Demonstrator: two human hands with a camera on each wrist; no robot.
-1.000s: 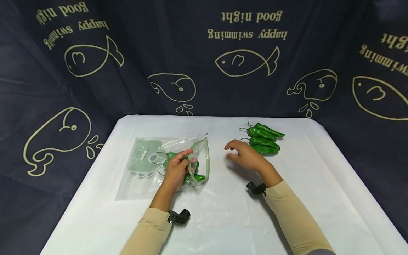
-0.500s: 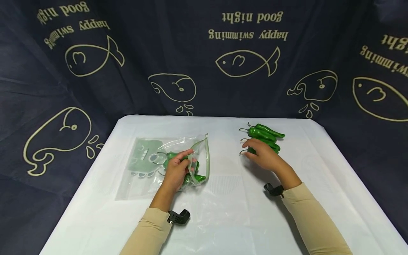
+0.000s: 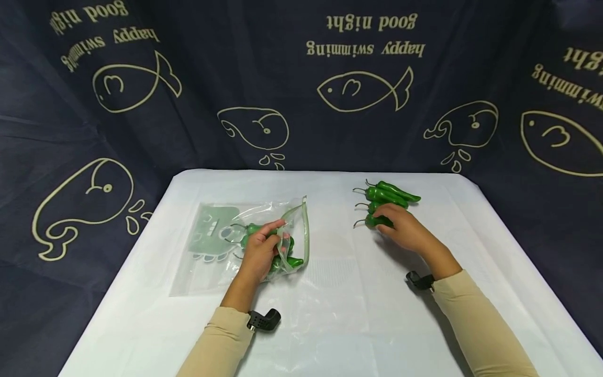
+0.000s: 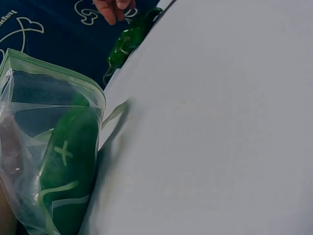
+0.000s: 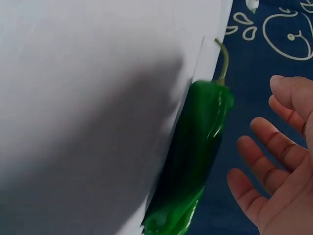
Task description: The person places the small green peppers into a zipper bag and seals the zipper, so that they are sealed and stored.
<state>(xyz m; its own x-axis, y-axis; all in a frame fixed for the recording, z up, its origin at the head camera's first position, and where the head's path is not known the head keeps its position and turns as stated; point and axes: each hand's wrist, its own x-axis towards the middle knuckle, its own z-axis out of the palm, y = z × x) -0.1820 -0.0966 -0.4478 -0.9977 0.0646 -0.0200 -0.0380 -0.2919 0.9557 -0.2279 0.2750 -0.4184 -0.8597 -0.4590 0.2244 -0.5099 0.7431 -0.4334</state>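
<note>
One green pepper (image 5: 193,156) lies beneath the right hand's (image 3: 401,226) fingers (image 5: 261,161).

Loose green peppers (image 3: 384,196): four. Bagged peppers (image 3: 297,262): at least three, exact count partly hidden. Clear bag (image 3: 212,233): one. One left hand (image 3: 260,252), one right hand (image 3: 401,226). Black wrist cameras (image 3: 267,320): two. White table (image 3: 330,330): one. Dark cloth (image 3: 311,146): one. Printed fish (image 3: 353,88): three; printed whales (image 3: 261,125): three.
</note>
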